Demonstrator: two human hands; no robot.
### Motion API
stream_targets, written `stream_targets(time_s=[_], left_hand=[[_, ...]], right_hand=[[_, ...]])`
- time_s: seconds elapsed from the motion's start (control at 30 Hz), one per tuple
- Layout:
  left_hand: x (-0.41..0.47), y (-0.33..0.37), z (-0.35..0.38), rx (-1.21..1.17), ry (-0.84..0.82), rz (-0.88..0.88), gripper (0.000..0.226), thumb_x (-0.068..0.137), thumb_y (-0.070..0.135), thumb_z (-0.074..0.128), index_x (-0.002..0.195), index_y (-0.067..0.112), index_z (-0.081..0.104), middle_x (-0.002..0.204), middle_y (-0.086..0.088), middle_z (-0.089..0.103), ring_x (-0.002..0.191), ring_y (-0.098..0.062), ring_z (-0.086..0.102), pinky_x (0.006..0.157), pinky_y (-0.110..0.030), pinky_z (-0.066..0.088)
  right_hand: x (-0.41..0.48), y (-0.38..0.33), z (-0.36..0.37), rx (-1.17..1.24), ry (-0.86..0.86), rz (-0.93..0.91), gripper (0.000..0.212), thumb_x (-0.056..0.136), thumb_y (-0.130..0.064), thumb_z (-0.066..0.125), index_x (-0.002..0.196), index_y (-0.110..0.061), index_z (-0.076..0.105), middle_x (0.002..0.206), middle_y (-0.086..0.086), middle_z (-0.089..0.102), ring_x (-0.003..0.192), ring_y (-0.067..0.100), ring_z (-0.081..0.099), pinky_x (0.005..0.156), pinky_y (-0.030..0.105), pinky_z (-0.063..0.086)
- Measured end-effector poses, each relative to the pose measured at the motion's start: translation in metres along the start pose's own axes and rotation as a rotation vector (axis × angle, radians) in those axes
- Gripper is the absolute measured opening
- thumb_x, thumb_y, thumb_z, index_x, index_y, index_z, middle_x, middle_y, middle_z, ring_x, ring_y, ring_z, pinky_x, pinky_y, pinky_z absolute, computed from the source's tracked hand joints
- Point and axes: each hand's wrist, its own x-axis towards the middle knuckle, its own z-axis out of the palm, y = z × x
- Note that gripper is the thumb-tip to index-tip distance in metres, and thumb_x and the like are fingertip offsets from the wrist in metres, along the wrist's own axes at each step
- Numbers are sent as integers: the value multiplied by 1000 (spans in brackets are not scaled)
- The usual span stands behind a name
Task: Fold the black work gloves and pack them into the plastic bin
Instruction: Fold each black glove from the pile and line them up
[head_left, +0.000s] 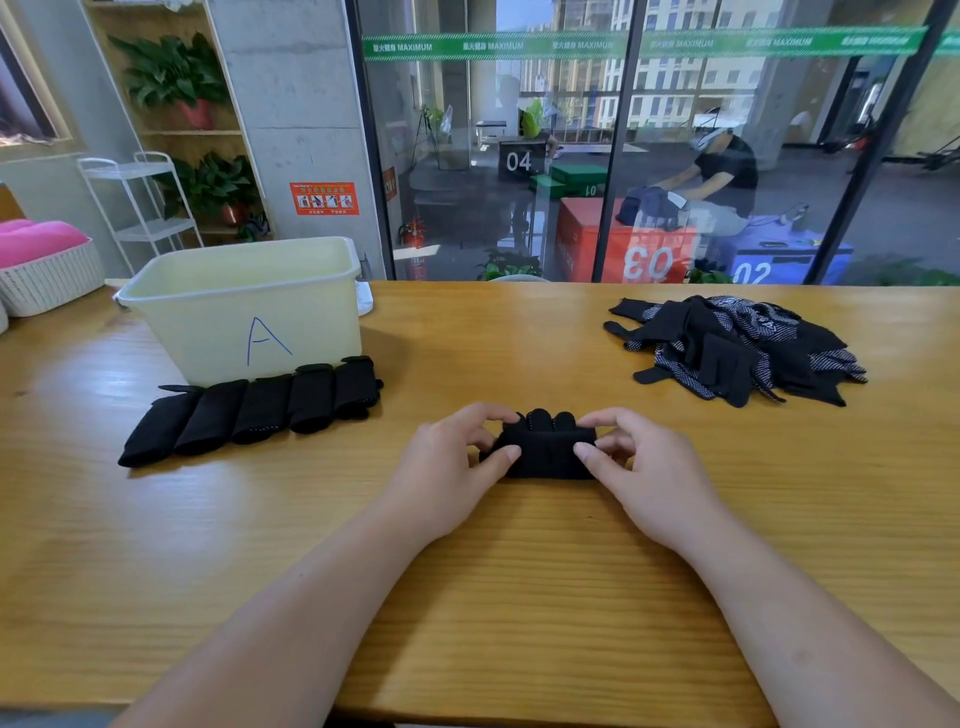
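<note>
Black folded row (249, 410) fronts bin (244, 306), loose pile (737, 348) rt; L fingers (506, 454), R fingers (584, 451) pinch glove (543, 453).

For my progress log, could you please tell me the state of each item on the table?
plastic bin: upright, open-topped.
folded gloves: folded, in a row beside the bin.
glove pile: unfolded, loose heap.
held glove: partly folded, fingertips showing.
left hand: pinching held glove.
right hand: pinching held glove.
</note>
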Motion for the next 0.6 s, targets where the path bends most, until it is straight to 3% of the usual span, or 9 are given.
stream_targets(time_s=[0.07,0.2,0.3,0.4,0.47,0.6], left_hand=[[1,0,1,9,21,3,27,102,42,69,128,49,65,96,20,70,92,-1,65,79,-9,47],[3,-3,6,121,63,91,24,102,34,69,125,40,70,118,23,59,107,0,61,89,-18,49],[7,-4,8,214,88,142,22,102,30,69,123,34,74,125,23,56,108,-3,60,92,-22,50],[9,-5,11,322,97,219,19,104,24,65,117,27,78,121,20,64,110,-8,59,97,-35,52],[8,-6,11,384,78,235,22,106,30,59,117,27,78,120,20,67,108,-10,58,95,-40,52],[2,-5,6,454,0,241,42,104,56,54,132,31,72,131,22,64,111,-8,54,100,-35,48]], right_hand=[[0,-3,4,-50,46,-29,26,97,-43,73,119,-48,62,96,-19,72,79,1,63,70,24,49],[-1,-6,7,-240,98,-157,24,96,-36,75,115,-48,67,107,-23,55,84,2,58,71,26,52],[-1,-6,8,-363,110,-268,18,98,-27,72,109,-40,77,112,-27,57,100,1,52,76,25,50],[-1,-7,8,-485,80,-298,23,102,-28,62,113,-39,79,117,-30,64,107,1,49,77,22,48],[-2,-8,7,-510,57,-274,27,105,-32,55,119,-41,76,120,-32,64,109,-1,47,81,23,49],[-4,-9,4,-537,21,-275,30,103,-50,51,125,-44,70,124,-33,62,110,-2,47,84,25,50]])
